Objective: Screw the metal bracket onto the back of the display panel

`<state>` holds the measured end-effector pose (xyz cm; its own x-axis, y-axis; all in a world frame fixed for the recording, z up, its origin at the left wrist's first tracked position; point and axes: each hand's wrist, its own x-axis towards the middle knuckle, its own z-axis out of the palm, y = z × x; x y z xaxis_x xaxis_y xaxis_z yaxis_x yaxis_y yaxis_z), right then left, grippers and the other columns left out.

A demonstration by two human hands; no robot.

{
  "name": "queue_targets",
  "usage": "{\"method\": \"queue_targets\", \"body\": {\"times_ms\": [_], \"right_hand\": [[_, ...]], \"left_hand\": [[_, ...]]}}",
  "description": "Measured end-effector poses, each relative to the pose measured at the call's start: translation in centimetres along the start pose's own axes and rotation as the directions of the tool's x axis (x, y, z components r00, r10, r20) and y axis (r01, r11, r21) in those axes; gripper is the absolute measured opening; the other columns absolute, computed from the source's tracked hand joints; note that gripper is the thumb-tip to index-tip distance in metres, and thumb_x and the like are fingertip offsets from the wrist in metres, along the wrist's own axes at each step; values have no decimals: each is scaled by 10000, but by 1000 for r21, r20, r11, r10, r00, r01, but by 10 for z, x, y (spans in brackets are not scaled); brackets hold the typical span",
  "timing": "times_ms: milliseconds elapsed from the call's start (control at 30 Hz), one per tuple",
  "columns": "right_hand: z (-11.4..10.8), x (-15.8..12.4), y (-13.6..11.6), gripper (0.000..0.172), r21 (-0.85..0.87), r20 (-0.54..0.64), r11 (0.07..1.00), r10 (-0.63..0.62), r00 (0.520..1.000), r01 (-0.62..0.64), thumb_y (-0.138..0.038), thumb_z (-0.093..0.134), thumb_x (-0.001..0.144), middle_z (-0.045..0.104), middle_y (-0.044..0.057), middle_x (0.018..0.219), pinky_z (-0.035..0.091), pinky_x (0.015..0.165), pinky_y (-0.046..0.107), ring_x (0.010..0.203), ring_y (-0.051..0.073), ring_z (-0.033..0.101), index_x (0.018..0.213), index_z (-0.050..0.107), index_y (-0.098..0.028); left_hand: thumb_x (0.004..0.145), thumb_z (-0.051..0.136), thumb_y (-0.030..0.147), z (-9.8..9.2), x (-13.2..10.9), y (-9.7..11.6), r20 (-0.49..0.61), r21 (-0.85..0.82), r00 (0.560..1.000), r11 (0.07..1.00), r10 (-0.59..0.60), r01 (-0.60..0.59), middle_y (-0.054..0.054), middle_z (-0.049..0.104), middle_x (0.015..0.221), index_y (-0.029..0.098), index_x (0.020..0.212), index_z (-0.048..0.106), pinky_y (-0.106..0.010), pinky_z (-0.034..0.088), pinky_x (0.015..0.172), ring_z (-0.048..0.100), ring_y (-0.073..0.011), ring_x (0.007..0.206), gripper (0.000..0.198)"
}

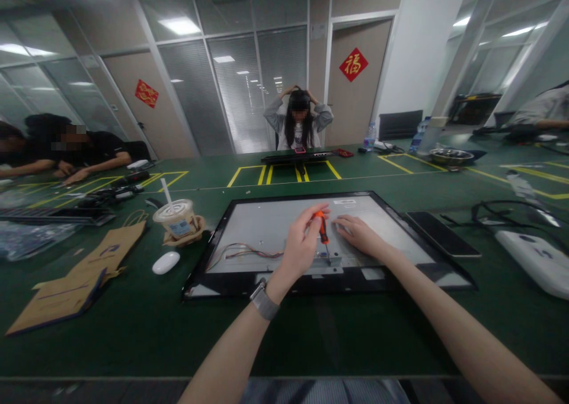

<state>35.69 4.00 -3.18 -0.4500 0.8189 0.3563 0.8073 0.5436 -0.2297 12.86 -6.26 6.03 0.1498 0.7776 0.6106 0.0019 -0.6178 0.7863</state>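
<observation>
A flat black-framed panel (pixel 253 220) with a grey metal back lies on the green table. My left hand (pixel 303 238) is closed round the orange and black handle of a screwdriver (pixel 323 229). The shaft points down, its tip at a small metal bracket (pixel 335 262) near the panel's front edge. My right hand (pixel 355 231) rests on the metal back, right of the screwdriver, fingers stretched out and holding nothing. Thin coloured wires (pixel 249 250) run across the panel to the left of my left hand.
Left of the panel are a drink cup (pixel 180 220), a white mouse-shaped object (pixel 166 262) and paper bags (pixel 80 279). To the right lie a dark phone (pixel 440 233), a white device (pixel 536 262) and cables. A person (pixel 300 119) sits across the table.
</observation>
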Motion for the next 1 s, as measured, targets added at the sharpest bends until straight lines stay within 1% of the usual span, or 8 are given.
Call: {"method": "queue_targets", "body": {"times_ms": [133,233,367,467,600,767,867,1000], "right_hand": [[3,1,1,340,-3,-10,1000,-11,1000,11,-251,497,965,672,151,1300,469,1057,464,1220,296,621,1243,684,-200],[2,1,1,338,-8,-13,1000,-17,1000,17,-249,499,961,678,146,1288,471,1054,461,1203,292,630,1239,686,-203],[-2,0,-1,360,-11,-1,999,-32,999,32,-252,470,968,667,160,1304,476,1049,465,1204,298,627,1255,676,-184],[-5,-1,-3,373,-4,14,1000,-28,1000,28,-267,451,978,655,170,1321,482,1044,468,1202,301,627,1266,669,-172],[-7,-1,-5,380,6,24,1000,-8,1000,8,-267,450,976,653,171,1326,469,1059,484,1210,313,623,1271,670,-171],[-8,-1,-6,368,24,22,1000,2,1000,-2,-254,482,957,662,160,1314,465,1064,494,1216,320,620,1263,678,-193],[-7,-2,-5,365,28,14,1000,2,1000,-2,-262,483,960,660,150,1321,462,1069,491,1216,313,622,1265,676,-208],[-6,-2,-4,365,19,19,1000,1,1000,-1,-262,480,966,658,154,1323,460,1070,486,1213,308,624,1270,672,-201]], "left_hand": [[958,609,287,2,0,-1,1,197,991,971,136,-133,-57,613,1015,242,1188,697,-299,549,796,614,-168,886,251],[956,603,240,3,0,-3,1,253,981,949,195,-189,-35,599,947,246,1228,678,-303,544,785,596,-158,830,283],[985,500,157,2,-2,-6,1,188,989,971,149,-147,-84,664,1112,233,1369,565,-353,538,894,639,-186,967,397],[1006,453,158,0,-1,-4,-22,128,994,987,103,-99,-100,675,1161,229,1378,548,-340,553,860,659,-185,965,391],[1001,492,195,-7,3,-1,-149,168,984,983,100,-74,-85,681,1103,231,1336,576,-305,562,789,652,-161,891,346],[890,698,237,-15,8,2,-232,379,941,913,248,-147,-33,627,983,224,1139,673,-236,536,621,599,-121,742,251],[884,705,223,-17,8,4,-224,469,917,862,329,-194,-25,608,962,215,1085,671,-230,536,609,596,-117,731,204],[882,707,200,-15,7,2,-193,534,909,817,370,-219,-22,597,944,205,1050,657,-215,524,598,590,-117,730,175]]}}
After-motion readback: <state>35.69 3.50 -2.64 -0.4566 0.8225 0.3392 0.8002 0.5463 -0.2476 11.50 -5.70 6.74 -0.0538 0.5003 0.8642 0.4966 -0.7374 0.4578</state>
